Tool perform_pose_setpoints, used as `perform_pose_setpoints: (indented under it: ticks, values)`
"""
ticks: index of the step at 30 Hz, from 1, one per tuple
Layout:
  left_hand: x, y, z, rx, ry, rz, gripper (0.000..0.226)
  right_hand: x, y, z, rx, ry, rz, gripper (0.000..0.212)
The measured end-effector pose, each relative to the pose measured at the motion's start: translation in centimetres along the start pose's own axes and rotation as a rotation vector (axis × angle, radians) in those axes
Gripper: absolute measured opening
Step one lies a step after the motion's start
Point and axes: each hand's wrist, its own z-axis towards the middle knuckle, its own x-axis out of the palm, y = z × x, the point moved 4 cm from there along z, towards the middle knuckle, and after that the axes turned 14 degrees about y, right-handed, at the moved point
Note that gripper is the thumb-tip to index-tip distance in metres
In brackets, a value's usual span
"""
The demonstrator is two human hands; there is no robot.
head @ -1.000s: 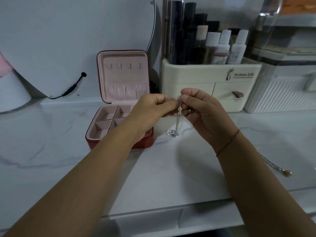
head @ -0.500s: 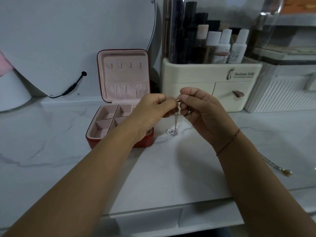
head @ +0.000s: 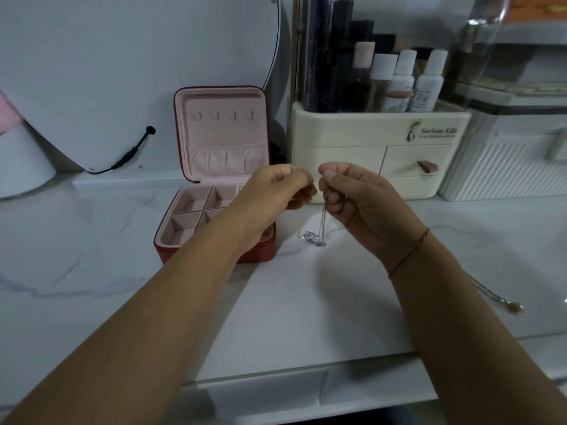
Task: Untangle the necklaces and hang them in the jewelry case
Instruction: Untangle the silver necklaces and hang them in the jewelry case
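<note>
Dim, cool indoor light, soft shadows under the forearms, wide-angle bending at edges, slight softness throughout

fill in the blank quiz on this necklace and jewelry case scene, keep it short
1. The silver necklace dangles from the ___ hand.
2. The jewelry case sits with its lid ___.
3. Inside the lid are ___ hooks, all bare.
4. The case's lining is ___.

Missing words: right; open; four; pink
</note>
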Motion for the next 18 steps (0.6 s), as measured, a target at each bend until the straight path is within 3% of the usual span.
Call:
perform_pose_setpoints:
  ticks: [4, 9, 18]
  values:
    - [0.35, 0.05, -0.14, -0.022, 0.079, 0.077, 0.012, -0.14, 0.46, -0.03, -0.072, -0.025, 0.054, 0.017]
    - [0.60, 0.00, -0.20, -0.020, 0.144, 0.062, 0.012, -0.35, 0.98, -0.37, -0.130, -0.070, -0.064, 0.019]
    - [0.53, 0.07, -0.04, -0.001, 0.111, 0.076, 0.007, -0.25, 1.01, -0.38, -0.145, -0.077, -0.141, 0.018]
